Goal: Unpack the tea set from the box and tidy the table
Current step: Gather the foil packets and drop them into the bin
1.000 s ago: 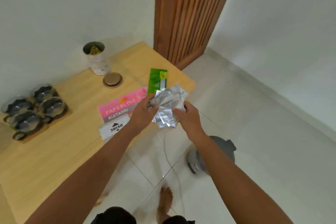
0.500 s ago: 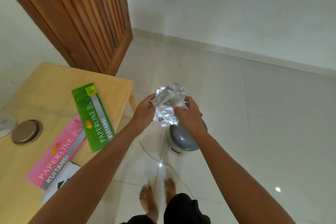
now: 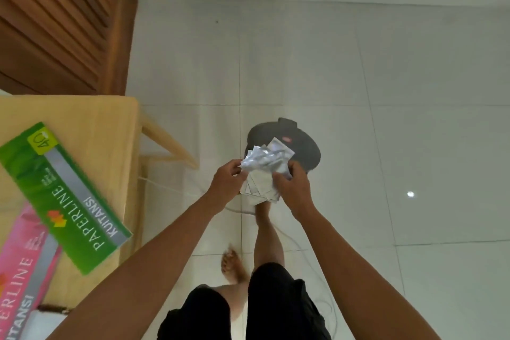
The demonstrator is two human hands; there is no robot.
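A bunch of crumpled silver foil wrappers (image 3: 263,171) is held between both hands, above the floor to the right of the table. My left hand (image 3: 226,181) pinches the bunch's left edge. On the right side, my right hand (image 3: 292,188) grips it. Directly beneath the wrappers stands a dark grey bin (image 3: 300,146) with a round lid and a small red mark; the wrappers hide its near part.
The light wooden table (image 3: 96,124) is at left, carrying a green booklet (image 3: 63,196) and a pink booklet (image 3: 24,262). A brown slatted door (image 3: 60,19) stands behind it. White tiled floor (image 3: 386,91) spreads right; a thin white cable (image 3: 292,240) runs past my bare feet.
My view has swung right and down, away from the table. Both hands, still holding the wrappers, have come over the grey bin, which now looks closer and larger.
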